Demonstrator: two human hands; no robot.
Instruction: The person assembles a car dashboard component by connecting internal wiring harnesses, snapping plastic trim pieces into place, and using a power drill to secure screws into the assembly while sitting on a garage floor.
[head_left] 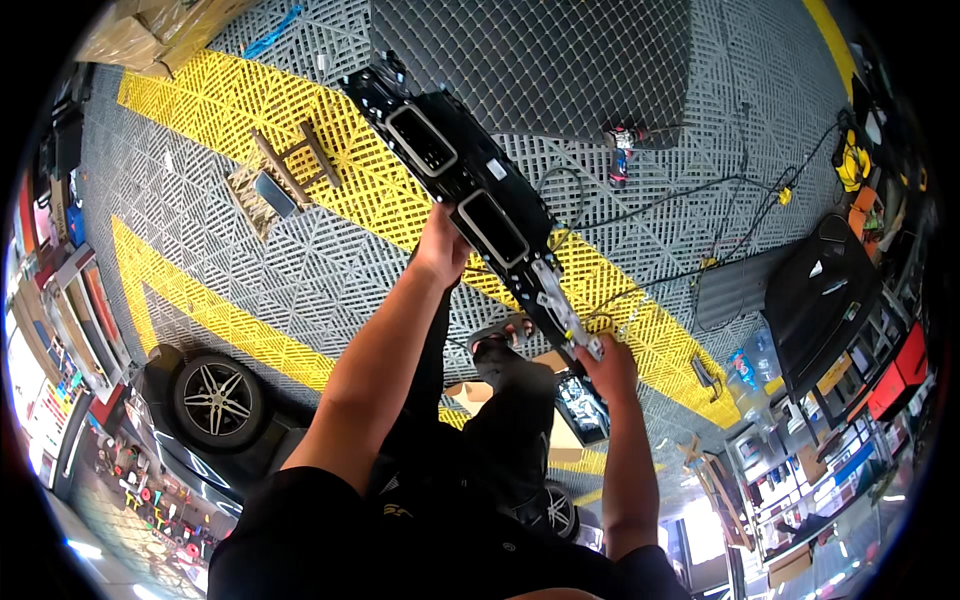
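Observation:
A long black plastic car dashboard panel (520,195) slants across the middle, from upper left to lower right. Two rectangular openings with pale grey rims show on it, along with a small white label and a grey bracket (550,292) near its lower end. My left hand (443,245) grips the panel's near edge between the two openings; its fingertips are hidden behind the part. At the lower right end, my right hand (609,368) is closed around the panel's tip. Both hands hold the panel up above the floor, over my feet.
Beyond the panel lie a dark quilted mat (540,60) and a cordless drill (621,158). A small stool-like frame (300,165) and a phone (273,195) sit left. Cables (690,190) cross the floor rightward. A car wheel (218,400) stands lower left, a black trim panel (825,290) right.

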